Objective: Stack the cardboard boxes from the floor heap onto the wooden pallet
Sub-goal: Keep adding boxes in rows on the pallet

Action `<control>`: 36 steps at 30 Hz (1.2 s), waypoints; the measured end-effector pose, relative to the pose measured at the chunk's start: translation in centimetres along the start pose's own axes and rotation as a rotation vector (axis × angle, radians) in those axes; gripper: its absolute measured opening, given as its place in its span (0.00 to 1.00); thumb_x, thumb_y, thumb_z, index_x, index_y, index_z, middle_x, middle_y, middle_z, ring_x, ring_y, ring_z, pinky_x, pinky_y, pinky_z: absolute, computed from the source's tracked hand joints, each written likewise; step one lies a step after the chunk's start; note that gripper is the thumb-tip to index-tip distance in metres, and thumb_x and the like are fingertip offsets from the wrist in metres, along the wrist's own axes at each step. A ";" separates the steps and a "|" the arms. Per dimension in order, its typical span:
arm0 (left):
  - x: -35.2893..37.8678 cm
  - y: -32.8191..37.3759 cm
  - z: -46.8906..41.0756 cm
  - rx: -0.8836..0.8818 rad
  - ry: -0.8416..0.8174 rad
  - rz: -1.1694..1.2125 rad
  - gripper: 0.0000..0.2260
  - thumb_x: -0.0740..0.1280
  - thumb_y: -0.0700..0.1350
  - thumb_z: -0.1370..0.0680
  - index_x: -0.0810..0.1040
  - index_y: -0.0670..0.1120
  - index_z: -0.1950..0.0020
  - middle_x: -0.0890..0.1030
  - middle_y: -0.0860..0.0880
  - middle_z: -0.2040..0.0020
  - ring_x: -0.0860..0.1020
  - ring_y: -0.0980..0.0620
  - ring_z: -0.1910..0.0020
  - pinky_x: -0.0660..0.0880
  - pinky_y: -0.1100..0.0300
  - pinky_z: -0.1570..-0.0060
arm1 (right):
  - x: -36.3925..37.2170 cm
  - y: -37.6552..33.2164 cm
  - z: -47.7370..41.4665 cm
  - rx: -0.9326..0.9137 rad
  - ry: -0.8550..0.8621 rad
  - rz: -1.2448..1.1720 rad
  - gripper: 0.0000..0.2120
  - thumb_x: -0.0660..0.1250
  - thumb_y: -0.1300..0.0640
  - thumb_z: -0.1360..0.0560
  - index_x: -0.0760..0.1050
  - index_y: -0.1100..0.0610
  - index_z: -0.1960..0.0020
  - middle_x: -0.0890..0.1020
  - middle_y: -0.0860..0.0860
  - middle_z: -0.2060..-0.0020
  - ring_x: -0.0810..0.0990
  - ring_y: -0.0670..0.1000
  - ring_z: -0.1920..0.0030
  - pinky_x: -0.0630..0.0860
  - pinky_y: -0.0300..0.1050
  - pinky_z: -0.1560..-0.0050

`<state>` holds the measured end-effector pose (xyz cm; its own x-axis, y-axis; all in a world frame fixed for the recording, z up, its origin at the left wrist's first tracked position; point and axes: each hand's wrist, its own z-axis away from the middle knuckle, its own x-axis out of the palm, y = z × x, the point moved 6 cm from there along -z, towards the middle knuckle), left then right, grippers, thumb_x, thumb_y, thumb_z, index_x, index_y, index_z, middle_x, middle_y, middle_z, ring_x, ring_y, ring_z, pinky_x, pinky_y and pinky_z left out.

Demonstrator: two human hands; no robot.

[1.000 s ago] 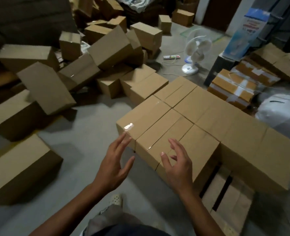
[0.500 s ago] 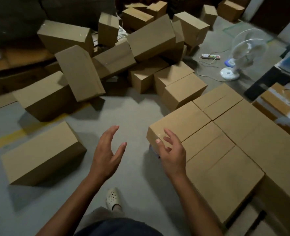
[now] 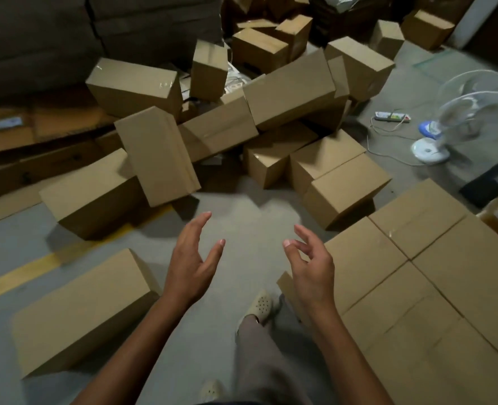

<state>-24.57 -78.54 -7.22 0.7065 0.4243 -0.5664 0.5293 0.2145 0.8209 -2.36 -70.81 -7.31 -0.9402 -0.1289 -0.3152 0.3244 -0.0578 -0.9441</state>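
Observation:
A heap of brown cardboard boxes [image 3: 288, 92] sprawls across the floor ahead. One long box [image 3: 78, 311] lies by itself at the lower left, and a tilted box [image 3: 157, 153] leans in the heap's left part. A layer of stacked boxes [image 3: 434, 276] fills the lower right; the pallet beneath is hidden. My left hand [image 3: 192, 261] and my right hand [image 3: 309, 267] hover over bare floor, palms facing each other, fingers loosely spread, holding nothing. My right hand hangs beside the stack's near corner.
A white floor fan [image 3: 452, 124] and a power strip [image 3: 392, 116] with a cord stand at the right. A yellow floor line [image 3: 17, 276] runs at the left. Flat cardboard sheets [image 3: 22, 133] lie at the far left. My shoe [image 3: 260, 305] is on the grey floor.
The view has swung left from the stack toward the heap. Both hands have come off the stacked boxes and now hang over the floor, empty.

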 end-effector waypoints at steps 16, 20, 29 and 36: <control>4.9 7.2 -31.5 0.075 0.015 0.003 0.25 0.66 0.51 0.19 0.65 0.50 0.23 0.68 0.50 0.27 0.69 0.49 0.29 0.72 0.41 0.33 | 0.6 -8.5 -31.8 -0.088 0.036 -0.079 0.24 0.67 0.52 0.21 0.68 0.49 0.26 0.75 0.42 0.36 0.76 0.39 0.40 0.74 0.26 0.54; 7.6 6.6 -38.5 0.088 0.003 0.028 0.24 0.67 0.48 0.19 0.66 0.50 0.24 0.67 0.57 0.32 0.69 0.56 0.34 0.73 0.48 0.35 | 0.5 -8.4 -37.9 -0.058 0.085 -0.072 0.23 0.67 0.52 0.21 0.69 0.49 0.26 0.76 0.44 0.34 0.77 0.42 0.39 0.75 0.27 0.56; 16.2 2.6 -58.8 0.053 -0.137 0.011 0.26 0.66 0.51 0.19 0.65 0.51 0.23 0.68 0.47 0.25 0.68 0.50 0.28 0.72 0.41 0.33 | 3.2 -6.6 -56.4 0.035 0.178 0.034 0.26 0.68 0.51 0.21 0.67 0.51 0.25 0.75 0.49 0.31 0.76 0.45 0.39 0.73 0.32 0.52; 21.8 2.8 -75.5 0.065 -0.284 -0.063 0.25 0.66 0.52 0.19 0.65 0.50 0.23 0.69 0.46 0.25 0.69 0.48 0.28 0.71 0.41 0.32 | 4.8 -5.8 -71.1 0.173 0.243 0.097 0.25 0.68 0.51 0.21 0.68 0.53 0.26 0.77 0.52 0.33 0.76 0.46 0.42 0.75 0.44 0.43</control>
<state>-43.19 -2.28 -11.72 0.7699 0.1467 -0.6211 0.5986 0.1716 0.7824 -16.14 -0.72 -10.23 -0.8944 0.0970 -0.4366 0.4073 -0.2269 -0.8847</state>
